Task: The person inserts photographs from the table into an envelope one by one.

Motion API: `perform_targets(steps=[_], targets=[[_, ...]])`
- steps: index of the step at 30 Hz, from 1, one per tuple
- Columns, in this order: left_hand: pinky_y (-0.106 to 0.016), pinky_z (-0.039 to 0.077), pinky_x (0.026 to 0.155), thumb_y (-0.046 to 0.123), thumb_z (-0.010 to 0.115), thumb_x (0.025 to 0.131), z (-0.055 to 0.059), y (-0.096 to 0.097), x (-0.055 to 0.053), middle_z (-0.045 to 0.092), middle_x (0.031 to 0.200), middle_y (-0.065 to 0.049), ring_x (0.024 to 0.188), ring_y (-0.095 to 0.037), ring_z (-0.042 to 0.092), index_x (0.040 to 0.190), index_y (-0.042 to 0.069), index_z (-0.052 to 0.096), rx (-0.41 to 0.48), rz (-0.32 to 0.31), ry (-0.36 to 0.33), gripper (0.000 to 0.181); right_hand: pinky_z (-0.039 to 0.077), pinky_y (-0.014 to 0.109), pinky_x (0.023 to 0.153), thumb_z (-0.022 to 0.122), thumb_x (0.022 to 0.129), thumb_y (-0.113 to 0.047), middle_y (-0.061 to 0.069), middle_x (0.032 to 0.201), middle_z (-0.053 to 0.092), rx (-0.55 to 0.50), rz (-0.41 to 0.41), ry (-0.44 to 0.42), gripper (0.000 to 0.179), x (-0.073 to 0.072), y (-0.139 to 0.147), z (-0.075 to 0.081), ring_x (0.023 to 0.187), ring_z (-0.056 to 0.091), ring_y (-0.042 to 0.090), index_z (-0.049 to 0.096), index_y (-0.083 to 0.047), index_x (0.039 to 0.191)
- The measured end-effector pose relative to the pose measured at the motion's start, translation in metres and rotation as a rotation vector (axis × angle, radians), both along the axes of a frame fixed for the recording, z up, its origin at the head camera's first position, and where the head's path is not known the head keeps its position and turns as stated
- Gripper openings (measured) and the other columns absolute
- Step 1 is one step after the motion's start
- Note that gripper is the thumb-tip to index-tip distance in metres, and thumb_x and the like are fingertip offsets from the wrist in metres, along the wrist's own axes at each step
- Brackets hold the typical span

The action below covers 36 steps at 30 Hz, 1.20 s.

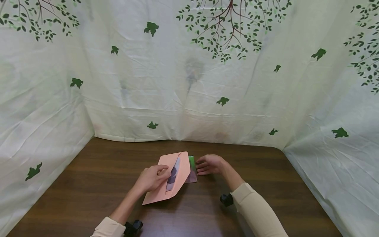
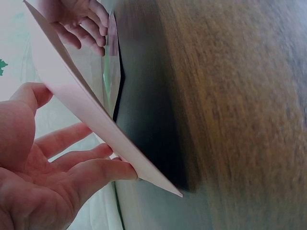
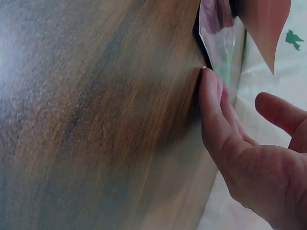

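My left hand (image 1: 152, 179) grips a pink paper envelope (image 1: 181, 176), tilted above the table with its flap folded out. The thumb and fingers pinch its left part, as the left wrist view shows. A lilac printed piece (image 1: 174, 174) with a darker round shape shows at the envelope's opening. Just right of the envelope, and partly hidden behind it, lies a glossy green and purple card (image 1: 192, 169). My right hand (image 1: 209, 164) is beside that card, its fingers fairly straight and its thumb apart. In the right wrist view, the fingertips (image 3: 207, 72) are right at the card's edge.
Everything rests on a dark brown wooden table (image 1: 97, 184). A white cloth (image 1: 165, 75) printed with green leaves and branches hangs behind the table and along both sides. Black wrist devices (image 1: 226, 199) sit at both cuffs.
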<state>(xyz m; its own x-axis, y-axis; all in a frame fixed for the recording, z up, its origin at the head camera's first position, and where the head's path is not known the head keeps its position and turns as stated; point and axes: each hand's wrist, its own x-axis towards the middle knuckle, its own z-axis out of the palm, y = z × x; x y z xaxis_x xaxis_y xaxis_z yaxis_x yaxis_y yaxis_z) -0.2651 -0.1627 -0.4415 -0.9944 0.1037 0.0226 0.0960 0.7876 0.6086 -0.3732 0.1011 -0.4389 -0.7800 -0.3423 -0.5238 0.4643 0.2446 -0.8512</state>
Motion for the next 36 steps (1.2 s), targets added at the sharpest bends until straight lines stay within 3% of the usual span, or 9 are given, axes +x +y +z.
perform_targets(steps=[20,30,36], targets=[[-0.055,0.05,0.096,0.036,0.061,0.098,0.0005,-0.0001,0.0018,0.067,0.133,-0.02,0.122,-0.042,0.062,0.13,0.009,0.07,-0.003,-0.003,0.015,0.043,0.05,0.049,0.104,0.045,0.105,-0.016,0.035,0.144,0.049,-0.032,-0.02,-0.012,0.047,0.0046,-0.0076,0.0022,0.126,0.056,0.042,0.046,0.011,0.144],[-0.055,0.049,0.097,0.037,0.061,0.098,0.0007,0.0001,0.0017,0.067,0.131,-0.02,0.122,-0.042,0.061,0.13,0.009,0.069,-0.006,0.004,0.018,0.044,0.053,0.046,0.1,0.048,0.104,-0.013,0.03,0.127,0.059,-0.073,-0.047,-0.021,0.039,0.0056,-0.0079,0.0016,0.105,0.066,0.036,0.054,0.011,0.134],[-0.055,0.05,0.096,0.038,0.06,0.098,0.0014,-0.0026,0.0017,0.068,0.13,-0.019,0.121,-0.041,0.063,0.131,0.01,0.069,0.0,-0.004,0.022,0.044,0.053,0.047,0.101,0.048,0.104,-0.013,0.029,0.128,0.059,-0.072,-0.036,-0.028,0.041,0.004,-0.0083,-0.0013,0.108,0.064,0.034,0.052,0.012,0.136]])
